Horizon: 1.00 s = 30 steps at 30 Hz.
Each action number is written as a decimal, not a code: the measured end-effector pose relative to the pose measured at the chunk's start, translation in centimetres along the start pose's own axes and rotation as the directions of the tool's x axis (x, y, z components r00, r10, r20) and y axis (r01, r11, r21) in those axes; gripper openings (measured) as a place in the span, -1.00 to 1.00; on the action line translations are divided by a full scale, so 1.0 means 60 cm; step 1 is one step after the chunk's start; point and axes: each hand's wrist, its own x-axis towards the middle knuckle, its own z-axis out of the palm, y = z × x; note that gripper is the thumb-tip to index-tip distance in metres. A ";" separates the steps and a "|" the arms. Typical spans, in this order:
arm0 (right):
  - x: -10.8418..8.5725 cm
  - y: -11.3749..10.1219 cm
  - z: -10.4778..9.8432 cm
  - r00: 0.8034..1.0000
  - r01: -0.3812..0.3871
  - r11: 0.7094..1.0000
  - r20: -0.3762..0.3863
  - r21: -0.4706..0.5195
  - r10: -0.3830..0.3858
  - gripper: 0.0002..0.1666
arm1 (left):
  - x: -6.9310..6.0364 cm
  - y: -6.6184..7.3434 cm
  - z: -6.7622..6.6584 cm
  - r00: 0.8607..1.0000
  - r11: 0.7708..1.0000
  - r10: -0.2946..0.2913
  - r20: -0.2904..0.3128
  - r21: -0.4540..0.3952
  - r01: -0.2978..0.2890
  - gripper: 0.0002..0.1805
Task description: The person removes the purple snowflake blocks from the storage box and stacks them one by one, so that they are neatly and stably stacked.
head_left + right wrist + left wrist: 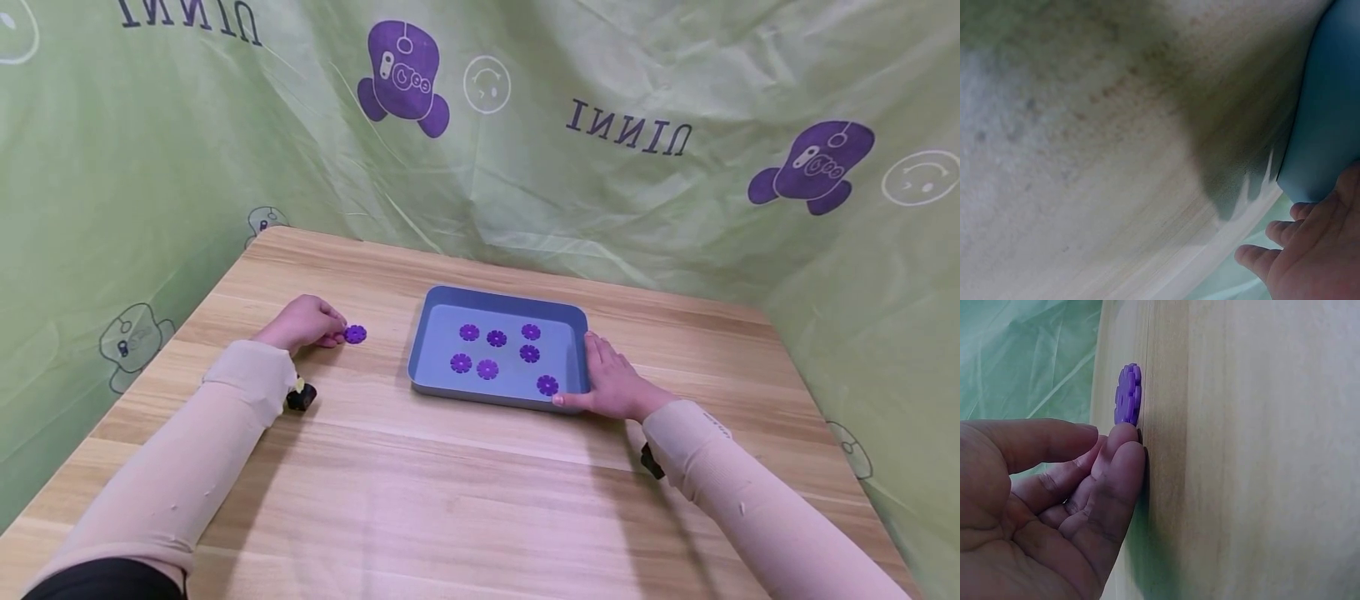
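Observation:
A purple flower-shaped disc (356, 334) lies on the table left of the tray. My left hand (310, 322) is right beside it, fingertips at its edge. In the left wrist view the disc (1127, 395) shows what look like two layers, just beyond the fingertips; a gap separates thumb and forefinger. Several similar purple discs (487, 369) lie spread out inside a blue-grey tray (495, 297). At the tray's near right corner rests my right hand (618, 386), its thumb by the near rim and its extended fingers along the right side. The right wrist view shows fingers (1257, 257) beside the tray wall.
Everything stands on a wood-grain table (465, 500). A green printed curtain (525, 183) hangs behind and along both sides. Small black devices (302, 397) sit at both wrists, over light sleeves.

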 end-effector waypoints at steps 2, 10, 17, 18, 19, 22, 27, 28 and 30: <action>0.000 0.001 0.000 1.000 -0.002 1.000 0.002 0.003 0.002 0.54 | 0.001 0.000 0.001 1.000 1.000 0.003 -0.003 0.003 -0.003 -0.71; 0.001 0.003 0.001 1.000 -0.001 1.000 0.003 0.004 0.001 0.55 | 0.003 -0.001 0.004 0.999 0.999 0.031 -0.017 0.018 -0.030 -0.70; 0.002 0.003 0.002 1.000 0.008 1.000 -0.011 0.008 -0.008 0.54 | 0.001 0.000 0.003 0.999 0.998 0.049 -0.022 0.034 -0.049 -0.69; 0.002 0.003 0.002 1.000 0.010 1.000 -0.013 0.008 -0.010 0.53 | 0.001 0.000 0.002 0.998 0.998 0.056 -0.024 0.038 -0.055 -0.69; 0.001 0.002 0.002 1.000 0.012 1.000 -0.015 0.009 -0.012 0.53 | 0.000 0.000 0.001 0.998 0.997 0.062 -0.029 0.045 -0.061 -0.69; 0.001 0.001 0.001 1.000 0.012 1.000 -0.018 0.016 -0.012 0.53 | -0.002 0.004 0.001 0.995 0.994 0.085 -0.051 0.071 -0.081 -0.68; 0.001 0.002 0.001 1.000 0.005 1.000 -0.015 0.018 -0.005 0.53 | -0.001 0.020 0.009 0.989 0.989 0.119 -0.087 0.103 -0.110 -0.66; 0.001 0.002 0.001 1.000 0.003 1.000 -0.012 0.018 -0.003 0.53 | -0.001 0.025 0.012 0.987 0.986 0.131 -0.092 0.113 -0.120 -0.65; 0.001 0.002 0.000 1.000 0.001 1.000 -0.008 0.019 -0.001 0.54 | -0.001 0.034 0.018 0.984 0.983 0.150 -0.099 0.120 -0.138 -0.63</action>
